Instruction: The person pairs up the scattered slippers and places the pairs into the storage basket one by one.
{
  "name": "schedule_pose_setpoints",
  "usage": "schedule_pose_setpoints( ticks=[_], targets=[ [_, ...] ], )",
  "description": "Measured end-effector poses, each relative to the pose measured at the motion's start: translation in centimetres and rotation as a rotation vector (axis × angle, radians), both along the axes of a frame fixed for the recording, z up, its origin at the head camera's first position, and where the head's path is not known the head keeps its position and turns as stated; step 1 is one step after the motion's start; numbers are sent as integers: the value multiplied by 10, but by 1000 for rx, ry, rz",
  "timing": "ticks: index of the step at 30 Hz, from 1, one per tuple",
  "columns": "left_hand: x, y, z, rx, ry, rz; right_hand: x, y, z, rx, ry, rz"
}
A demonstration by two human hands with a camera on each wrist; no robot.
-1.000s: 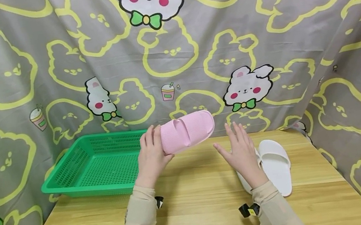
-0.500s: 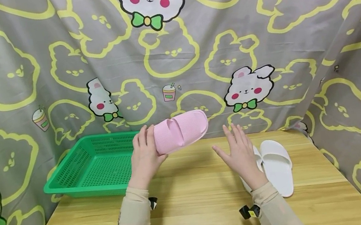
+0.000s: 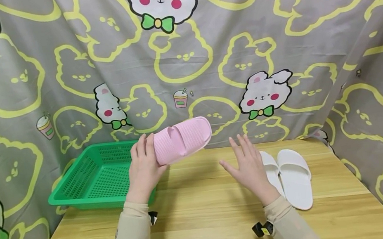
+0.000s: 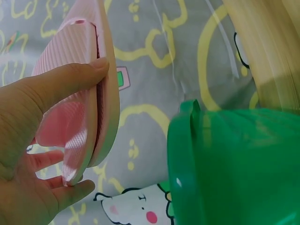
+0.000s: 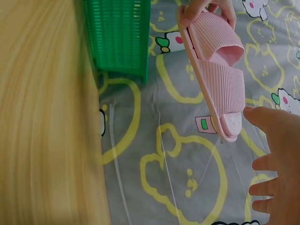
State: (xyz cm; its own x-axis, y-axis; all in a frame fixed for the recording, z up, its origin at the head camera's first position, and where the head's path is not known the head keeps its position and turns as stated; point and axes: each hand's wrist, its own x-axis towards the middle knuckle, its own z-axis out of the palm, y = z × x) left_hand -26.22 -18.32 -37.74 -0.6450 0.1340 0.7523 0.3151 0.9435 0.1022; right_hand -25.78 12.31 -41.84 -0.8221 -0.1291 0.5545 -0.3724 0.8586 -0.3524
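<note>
A pink slipper [image 3: 181, 140] with two wide ribbed bands is held up above the back of the table. My left hand [image 3: 141, 161] grips its left end. In the left wrist view the thumb presses on its edge, beside a dark slit between two pink layers, and the fingers are around the other side. My right hand [image 3: 247, 165] is held up with fingers spread, holding nothing, apart from the slipper's rounded far end in the head view. A pair of white slippers [image 3: 295, 182] lies to its right, partly hidden by that hand.
A green perforated basket [image 3: 77, 202] stands at the back left of the wooden table [image 3: 202, 234], behind my left hand. A grey patterned curtain [image 3: 191, 69] hangs close behind and on both sides.
My left hand has carried the pink slipper to the left, nearer the basket. The right hand has drifted slightly left, uncovering more of the white slippers.
</note>
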Motion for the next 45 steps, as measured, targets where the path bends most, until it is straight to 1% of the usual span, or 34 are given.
schedule_pose_setpoints(
  ticks=[5, 13, 21, 24, 29, 35, 41, 45],
  targets=[
    [2, -7, 1, -11, 9, 5, 1, -6, -3, 10, 13, 24],
    [8, -17, 3, -21, -14, 30, 7, -19, -7, 43, 23, 58],
    [12, -28, 1, -41, -16, 40, 11, -31, -13, 88, 65, 91],
    [13, -32, 0, -43, -9, 47, 12, -34, -15, 120, 58, 101],
    [17, -39, -1, -50, 3, 52, 17, -42, -18, 157, 15, 117],
    [19, -51, -4, -64, 14, 61, 20, -49, -23, 152, 33, 161],
    [21, -60, -2, -77, 27, 73, 22, -57, -26, 219, 39, 188],
    [21, -66, 0, -88, 43, 74, 22, -60, -28, 242, 27, 213]
  ],
)
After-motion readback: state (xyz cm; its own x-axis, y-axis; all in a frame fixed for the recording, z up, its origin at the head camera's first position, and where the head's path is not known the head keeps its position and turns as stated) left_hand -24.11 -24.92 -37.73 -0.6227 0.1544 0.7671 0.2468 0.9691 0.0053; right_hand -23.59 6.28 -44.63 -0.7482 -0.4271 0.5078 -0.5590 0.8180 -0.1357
